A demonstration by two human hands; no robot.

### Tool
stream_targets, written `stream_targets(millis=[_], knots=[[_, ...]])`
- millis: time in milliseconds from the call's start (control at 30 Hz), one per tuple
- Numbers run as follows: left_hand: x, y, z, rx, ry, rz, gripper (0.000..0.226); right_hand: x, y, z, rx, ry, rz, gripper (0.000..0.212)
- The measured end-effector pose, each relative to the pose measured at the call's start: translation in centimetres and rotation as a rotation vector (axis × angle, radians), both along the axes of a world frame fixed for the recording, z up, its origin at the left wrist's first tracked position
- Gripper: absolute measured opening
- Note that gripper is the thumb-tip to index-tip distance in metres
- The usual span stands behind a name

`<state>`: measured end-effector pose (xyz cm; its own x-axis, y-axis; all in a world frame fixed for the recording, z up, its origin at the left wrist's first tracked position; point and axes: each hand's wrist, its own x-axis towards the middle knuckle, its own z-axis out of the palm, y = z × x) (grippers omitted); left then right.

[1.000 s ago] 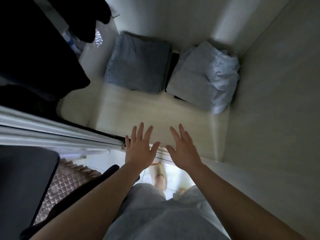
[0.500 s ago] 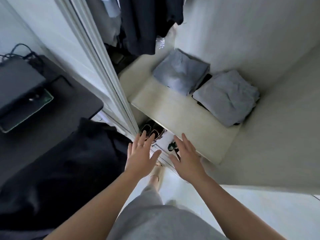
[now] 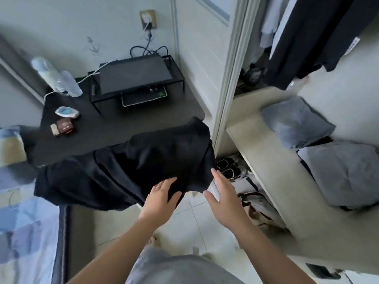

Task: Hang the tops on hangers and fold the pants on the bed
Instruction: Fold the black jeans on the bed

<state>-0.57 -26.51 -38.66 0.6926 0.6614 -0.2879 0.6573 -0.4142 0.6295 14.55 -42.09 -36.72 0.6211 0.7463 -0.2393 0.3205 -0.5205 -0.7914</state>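
A black garment [image 3: 143, 167] lies draped over the near corner of a dark desk [image 3: 114, 128] and hangs off its edge. My left hand [image 3: 161, 198] reaches onto the garment's lower edge with fingers spread and straight. My right hand [image 3: 224, 193] hovers open just right of the garment's corner, holding nothing. Two folded grey pants, one [image 3: 295, 121] behind the other [image 3: 344, 171], sit on a pale wardrobe shelf [image 3: 264, 160]. Dark tops [image 3: 303, 39] hang in the wardrobe above.
The desk holds a laptop on a wire stand [image 3: 133, 78], bottles [image 3: 55, 78] and small items. A patterned bed [image 3: 26, 232] lies at the lower left. Shoes [image 3: 229, 167] and a bag [image 3: 258, 210] sit under the shelf, beside the wardrobe door frame [image 3: 229, 74].
My view has swung left from the wardrobe shelf to the desk. Both hands moved away from the shelf edge toward the black garment, and the left now reaches onto it.
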Motion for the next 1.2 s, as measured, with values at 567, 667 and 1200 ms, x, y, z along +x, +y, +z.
stream_targets(millis=[567,667,1200], knots=[[-18.8,9.9,4.0,0.056,-0.317,0.816,0.043,-12.7,16.3,7.7,0.203,-0.123,0.282,0.065],[-20.6,12.6,4.2,0.014,-0.368,0.831,0.045,-14.5,18.4,8.0,0.161,-0.105,0.243,0.067],[-22.3,21.1,5.7,-0.597,-0.3,0.743,0.047,-18.8,23.1,7.6,0.022,0.004,-0.179,0.037]])
